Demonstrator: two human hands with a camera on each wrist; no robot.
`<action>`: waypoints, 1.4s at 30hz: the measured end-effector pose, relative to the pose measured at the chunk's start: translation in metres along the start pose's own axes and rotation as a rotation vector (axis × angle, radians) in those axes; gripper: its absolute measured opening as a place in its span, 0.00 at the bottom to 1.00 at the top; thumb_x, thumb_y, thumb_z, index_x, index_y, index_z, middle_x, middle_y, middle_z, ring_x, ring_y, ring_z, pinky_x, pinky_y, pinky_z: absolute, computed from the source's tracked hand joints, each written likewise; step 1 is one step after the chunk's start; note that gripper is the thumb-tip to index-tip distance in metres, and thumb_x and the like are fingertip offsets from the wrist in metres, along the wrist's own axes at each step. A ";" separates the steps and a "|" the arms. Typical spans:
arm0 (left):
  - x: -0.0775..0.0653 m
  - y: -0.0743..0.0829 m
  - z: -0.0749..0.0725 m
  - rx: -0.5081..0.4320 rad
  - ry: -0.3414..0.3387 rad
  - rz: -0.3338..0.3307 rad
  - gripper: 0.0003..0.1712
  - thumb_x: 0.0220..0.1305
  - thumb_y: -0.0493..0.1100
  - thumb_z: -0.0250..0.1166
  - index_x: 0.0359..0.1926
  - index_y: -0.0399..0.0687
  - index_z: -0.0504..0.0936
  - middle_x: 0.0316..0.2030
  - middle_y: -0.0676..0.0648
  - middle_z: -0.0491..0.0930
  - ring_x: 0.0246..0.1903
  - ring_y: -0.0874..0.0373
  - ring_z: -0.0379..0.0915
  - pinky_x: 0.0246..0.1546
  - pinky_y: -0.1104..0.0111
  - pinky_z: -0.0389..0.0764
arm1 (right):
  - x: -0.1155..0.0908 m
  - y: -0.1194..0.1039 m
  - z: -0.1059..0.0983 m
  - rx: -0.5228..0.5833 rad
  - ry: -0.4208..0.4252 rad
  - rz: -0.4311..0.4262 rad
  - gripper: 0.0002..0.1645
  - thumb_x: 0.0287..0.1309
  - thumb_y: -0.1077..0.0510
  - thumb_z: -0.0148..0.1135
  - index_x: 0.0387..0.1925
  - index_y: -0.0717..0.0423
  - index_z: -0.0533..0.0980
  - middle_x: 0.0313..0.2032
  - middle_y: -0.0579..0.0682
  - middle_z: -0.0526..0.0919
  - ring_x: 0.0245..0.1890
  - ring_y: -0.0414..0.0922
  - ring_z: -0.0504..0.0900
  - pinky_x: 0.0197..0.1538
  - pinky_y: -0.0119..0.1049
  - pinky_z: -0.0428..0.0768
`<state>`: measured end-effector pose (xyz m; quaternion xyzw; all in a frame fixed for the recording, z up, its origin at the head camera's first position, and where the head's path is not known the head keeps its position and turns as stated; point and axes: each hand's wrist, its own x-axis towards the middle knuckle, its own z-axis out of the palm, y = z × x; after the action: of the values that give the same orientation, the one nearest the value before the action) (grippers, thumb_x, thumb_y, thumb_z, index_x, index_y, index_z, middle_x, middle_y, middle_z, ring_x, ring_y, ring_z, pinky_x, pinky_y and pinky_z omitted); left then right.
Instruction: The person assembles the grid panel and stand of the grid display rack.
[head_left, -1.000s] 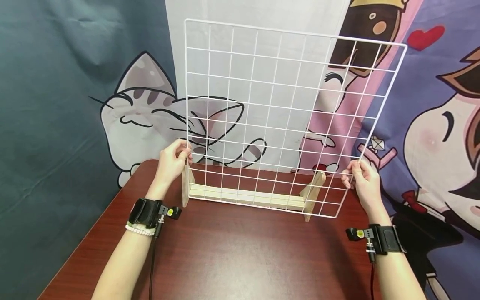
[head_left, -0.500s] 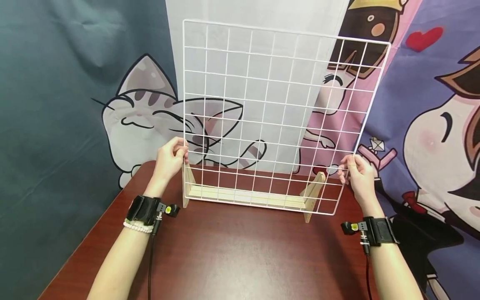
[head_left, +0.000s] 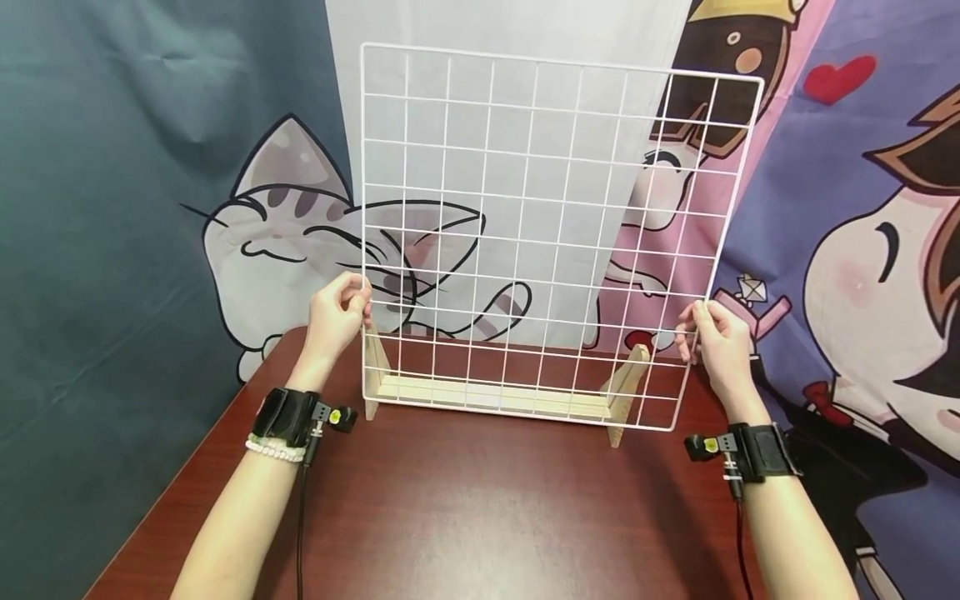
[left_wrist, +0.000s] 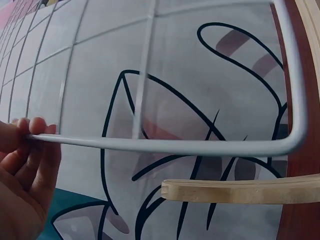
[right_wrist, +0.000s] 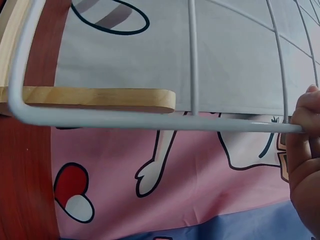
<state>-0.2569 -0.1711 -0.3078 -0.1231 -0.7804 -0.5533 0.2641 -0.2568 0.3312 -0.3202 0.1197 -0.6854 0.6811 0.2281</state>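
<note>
A white wire grid panel [head_left: 562,63] is held up, tilted slightly, between both hands. My left hand [head_left: 336,317] pinches its left edge rod below mid-height; in the left wrist view, thumb and fingertips meet on the rod [left_wrist: 175,147]. My right hand [head_left: 722,342] pinches the opposite edge at a similar height, partly cut off in the right wrist view. Behind the panel's lower part stands a pale wooden stand [head_left: 487,390] with a crossbar and two uprights. The left upright [left_wrist: 240,191] and right upright [right_wrist: 125,98] both lie near the panel's edges. Whether panel and stand touch I cannot tell.
The stand is on a dark red-brown table [head_left: 480,508]. Close behind hangs a printed curtain [head_left: 420,150] with cartoon figures. Each wrist wears a strapped camera, the left [head_left: 342,419] and the right [head_left: 701,447], with cables running down.
The panel has shifted left, its right side most of all, and now faces me more squarely. My right hand moved left and slightly up with it; my left hand moved slightly left. Both grips stay.
</note>
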 end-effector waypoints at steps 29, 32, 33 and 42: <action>0.034 -0.027 -0.008 0.088 0.059 0.091 0.14 0.70 0.46 0.58 0.39 0.38 0.81 0.12 0.56 0.75 0.10 0.70 0.71 0.15 0.79 0.74 | 0.025 -0.017 0.014 0.106 -0.028 -0.088 0.21 0.72 0.53 0.49 0.27 0.65 0.72 0.11 0.47 0.77 0.05 0.35 0.67 0.07 0.29 0.56; 0.037 -0.024 -0.007 0.126 0.050 0.111 0.13 0.70 0.46 0.58 0.44 0.41 0.81 0.12 0.53 0.77 0.10 0.70 0.72 0.16 0.79 0.74 | 0.025 -0.018 0.013 0.099 0.008 -0.089 0.21 0.71 0.52 0.50 0.27 0.64 0.73 0.10 0.47 0.76 0.05 0.35 0.67 0.07 0.29 0.55; 0.037 -0.023 -0.006 0.141 0.047 0.118 0.13 0.70 0.45 0.58 0.45 0.41 0.81 0.13 0.51 0.77 0.10 0.70 0.72 0.16 0.79 0.74 | 0.025 -0.018 0.013 0.102 0.020 -0.089 0.22 0.71 0.51 0.50 0.27 0.64 0.73 0.10 0.47 0.76 0.05 0.35 0.67 0.07 0.29 0.55; 0.040 -0.015 -0.009 0.365 0.050 0.141 0.09 0.71 0.44 0.55 0.43 0.44 0.78 0.18 0.43 0.83 0.12 0.77 0.66 0.18 0.73 0.61 | 0.031 -0.010 0.011 0.094 0.007 -0.105 0.26 0.73 0.51 0.42 0.27 0.66 0.72 0.10 0.47 0.78 0.04 0.35 0.68 0.07 0.26 0.59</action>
<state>-0.2951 -0.1891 -0.2954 -0.1135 -0.8504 -0.3857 0.3395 -0.2805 0.3243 -0.2966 0.1636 -0.6446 0.7000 0.2602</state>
